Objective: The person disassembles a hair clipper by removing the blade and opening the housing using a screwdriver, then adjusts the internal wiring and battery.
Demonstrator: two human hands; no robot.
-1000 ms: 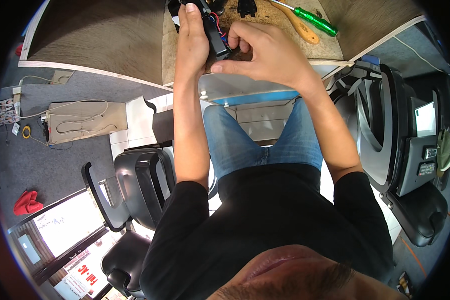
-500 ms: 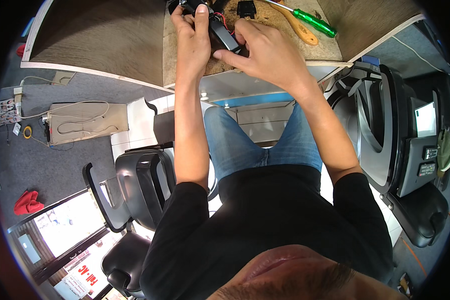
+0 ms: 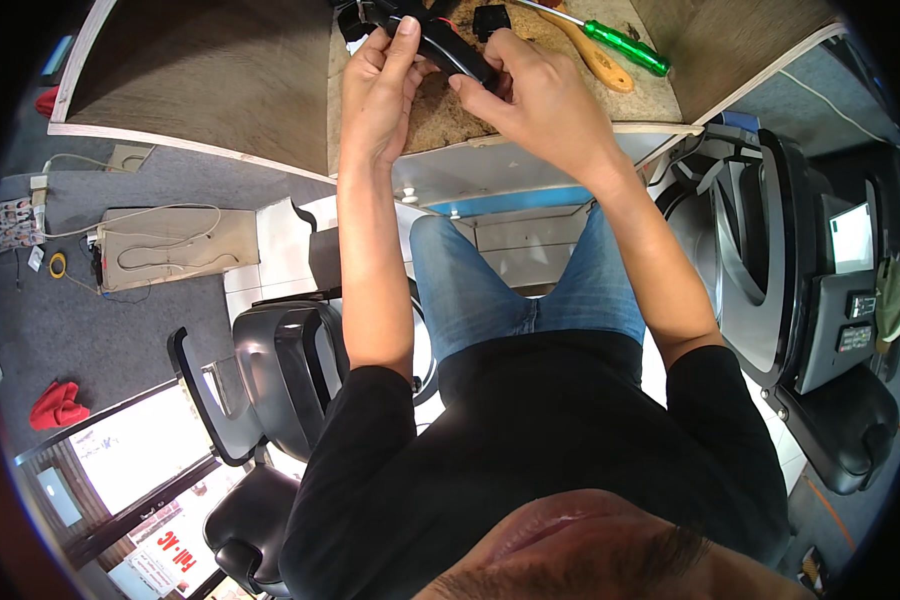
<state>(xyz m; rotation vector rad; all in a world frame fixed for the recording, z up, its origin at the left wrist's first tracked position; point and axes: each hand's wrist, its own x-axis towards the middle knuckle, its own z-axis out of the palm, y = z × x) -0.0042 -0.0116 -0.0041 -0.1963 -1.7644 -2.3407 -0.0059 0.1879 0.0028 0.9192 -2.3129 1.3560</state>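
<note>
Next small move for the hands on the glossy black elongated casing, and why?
Probably roll the glossy black elongated casing slightly to expose the thin red wire: only a sliver shows beside its far edge, and the left hand and right hand both grip the casing, so turning looks manageable.

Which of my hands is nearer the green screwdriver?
Right. Your right hand is left of the screwdriver, across the wooden handle; your left hand is farther left, holding the black device.

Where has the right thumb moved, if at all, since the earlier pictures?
Yes: the right thumb has moved away from the tabletop's front edge and slightly rightward.
</note>
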